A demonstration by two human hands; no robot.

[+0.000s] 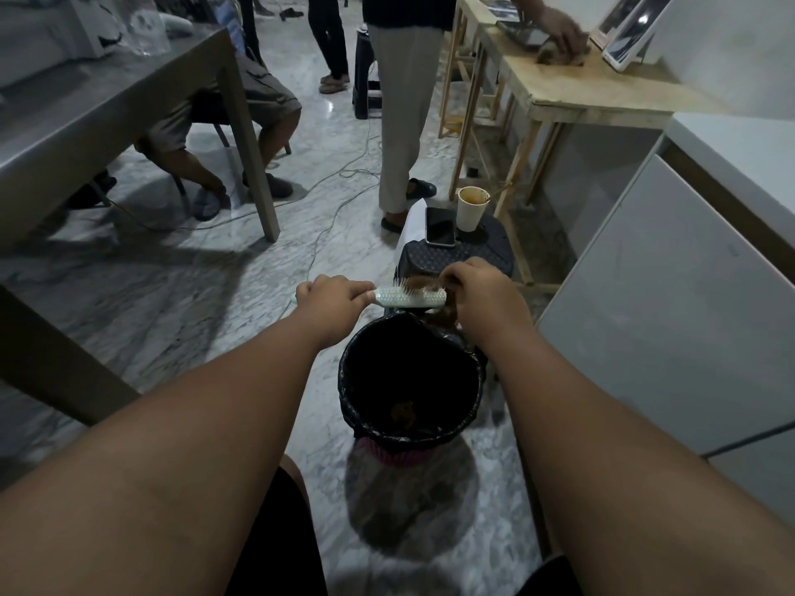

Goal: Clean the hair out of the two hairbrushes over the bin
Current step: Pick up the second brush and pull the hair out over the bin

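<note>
Right now I am working in a narrow lane of marble floor: a grey table is crowding the left, white cabinets are walling the right, and a dark stool carrying a phone and a paper cup is sitting just beyond my hands. The bin, lined with a black bag, is standing between my knees with a small clump of brown hair lying at its bottom. I am holding the hairbrush above the bin's far rim. It is pale green-white, bristles facing up, with brown hair tangled at its right end. Its long axis is running level, left to right. My left hand is closed around the handle; my right hand is pinching the hair at the brush's tip.
</note>
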